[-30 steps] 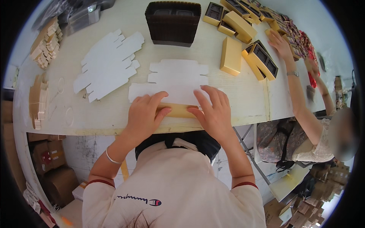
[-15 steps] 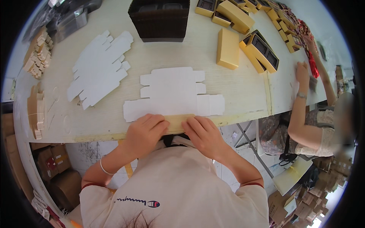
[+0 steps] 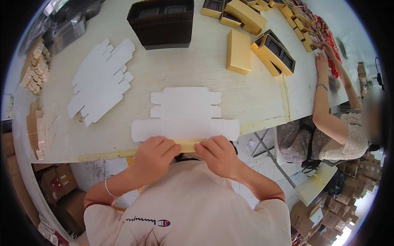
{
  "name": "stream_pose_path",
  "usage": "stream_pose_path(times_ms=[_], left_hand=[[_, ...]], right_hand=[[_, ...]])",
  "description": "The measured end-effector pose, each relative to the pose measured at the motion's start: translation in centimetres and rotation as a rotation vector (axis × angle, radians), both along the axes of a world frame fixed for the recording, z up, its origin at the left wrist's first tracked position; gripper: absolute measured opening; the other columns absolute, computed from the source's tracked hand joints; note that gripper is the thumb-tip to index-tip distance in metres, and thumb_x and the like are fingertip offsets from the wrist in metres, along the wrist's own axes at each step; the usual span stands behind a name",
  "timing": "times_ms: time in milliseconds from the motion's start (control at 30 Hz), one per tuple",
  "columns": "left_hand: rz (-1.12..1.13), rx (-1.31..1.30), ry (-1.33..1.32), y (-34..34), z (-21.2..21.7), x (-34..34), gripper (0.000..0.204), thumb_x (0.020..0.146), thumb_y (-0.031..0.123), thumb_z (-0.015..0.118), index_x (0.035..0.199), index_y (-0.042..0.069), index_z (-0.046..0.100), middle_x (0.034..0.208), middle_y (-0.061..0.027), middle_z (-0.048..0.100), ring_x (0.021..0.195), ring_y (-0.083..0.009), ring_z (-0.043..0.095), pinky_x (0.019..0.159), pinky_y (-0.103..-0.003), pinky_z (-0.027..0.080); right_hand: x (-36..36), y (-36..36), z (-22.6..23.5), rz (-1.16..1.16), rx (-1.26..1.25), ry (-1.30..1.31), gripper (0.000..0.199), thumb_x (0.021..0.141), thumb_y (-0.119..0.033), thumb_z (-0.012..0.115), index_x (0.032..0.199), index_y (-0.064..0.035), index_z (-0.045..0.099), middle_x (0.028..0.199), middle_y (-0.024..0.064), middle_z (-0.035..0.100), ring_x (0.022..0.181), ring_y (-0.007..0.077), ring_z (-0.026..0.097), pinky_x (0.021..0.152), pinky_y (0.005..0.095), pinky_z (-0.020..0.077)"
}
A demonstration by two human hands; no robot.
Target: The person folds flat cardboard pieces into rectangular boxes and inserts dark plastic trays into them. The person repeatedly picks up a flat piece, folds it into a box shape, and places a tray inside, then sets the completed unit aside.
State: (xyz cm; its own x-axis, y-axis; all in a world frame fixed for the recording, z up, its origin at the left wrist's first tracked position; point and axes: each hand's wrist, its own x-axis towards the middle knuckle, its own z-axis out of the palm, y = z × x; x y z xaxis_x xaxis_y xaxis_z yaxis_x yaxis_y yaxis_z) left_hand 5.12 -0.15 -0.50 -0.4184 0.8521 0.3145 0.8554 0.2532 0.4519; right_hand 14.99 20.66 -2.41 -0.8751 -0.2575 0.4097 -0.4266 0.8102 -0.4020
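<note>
A flat cardboard box blank [image 3: 184,107] lies white side up at the table's near edge, its tabs spread to both sides. Its near panel shows gold between my hands, with a crease along it. My left hand [image 3: 155,159] pinches that gold panel at its left end, fingers curled over it. At the other end my right hand [image 3: 219,155] grips it the same way. The thumbs are hidden beneath. Further left lies a stack of more white box blanks [image 3: 100,82].
Beyond the blank stands a stack of black plastic inserts [image 3: 164,26]. A closed gold box [image 3: 239,51] lies right of it, near open gold boxes with black inserts [image 3: 277,53]. Folded card pieces [image 3: 36,129] sit at the left edge. A co-worker's arm [image 3: 326,98] reaches over the table at right.
The gold panel now shows a crease and a lighter band between my fingers. My hands still grip it. The whole view has shifted a little. The co-worker's hands have moved farther over the table.
</note>
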Motion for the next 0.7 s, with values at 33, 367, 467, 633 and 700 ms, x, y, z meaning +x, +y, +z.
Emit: stream_pose_path(times_ms=[33,367,467,633,700], left_hand=[[0.01,-0.057,-0.036,0.2,0.1,-0.6,0.016,0.073,0.008,0.07,0.087,0.005,0.064,0.082,-0.0051,0.059,0.076,-0.0247,0.057,0.066,-0.036,0.047],[0.262,-0.14,0.114,2.5,2.1,-2.2,0.018,0.079,0.011,0.063,0.096,0.007,0.064,0.087,-0.0085,0.054,0.078,-0.0249,0.055,0.064,-0.036,0.044],[0.261,-0.12,-0.211,2.8,2.1,-2.8,0.017,0.082,0.015,0.065,0.097,0.006,0.063,0.086,-0.0086,0.054,0.078,-0.0262,0.056,0.063,-0.037,0.045],[0.297,-0.101,-0.189,2.4,0.4,-5.9,0.015,0.082,0.017,0.067,0.09,0.005,0.061,0.08,-0.0084,0.055,0.077,-0.0282,0.056,0.063,-0.039,0.045],[0.273,-0.107,-0.097,2.7,0.1,-7.1,0.014,0.08,0.015,0.068,0.08,0.004,0.06,0.076,-0.0075,0.055,0.074,-0.0278,0.056,0.061,-0.039,0.044]], right_hand=[[-0.4,0.1,0.2,-0.012,-0.033,-0.067,0.026,0.077,-0.002,0.064,0.103,-0.0027,0.06,0.084,0.0075,0.055,0.077,0.0222,0.056,0.062,0.0321,0.0453],[-3.9,0.6,2.3,-0.215,-0.674,-0.684,0.039,0.089,0.001,0.055,0.127,-0.0038,0.047,0.095,0.0127,0.065,0.084,0.0245,0.064,0.072,0.0336,0.0511],[-4.6,-1.0,0.9,-0.02,-1.379,-0.727,0.043,0.096,0.001,0.047,0.138,-0.0044,0.041,0.119,0.0145,0.059,0.107,0.0196,0.059,0.093,0.0339,0.0482],[-2.3,1.0,2.1,-0.035,-0.78,-0.398,0.043,0.085,0.0,0.062,0.126,-0.0008,0.053,0.13,0.0178,0.053,0.114,0.0278,0.055,0.098,0.0375,0.0445],[-1.1,2.9,1.8,-0.087,-0.3,-0.08,0.041,0.08,-0.005,0.068,0.12,-0.0012,0.058,0.129,0.0176,0.053,0.114,0.03,0.055,0.098,0.0401,0.0439]])
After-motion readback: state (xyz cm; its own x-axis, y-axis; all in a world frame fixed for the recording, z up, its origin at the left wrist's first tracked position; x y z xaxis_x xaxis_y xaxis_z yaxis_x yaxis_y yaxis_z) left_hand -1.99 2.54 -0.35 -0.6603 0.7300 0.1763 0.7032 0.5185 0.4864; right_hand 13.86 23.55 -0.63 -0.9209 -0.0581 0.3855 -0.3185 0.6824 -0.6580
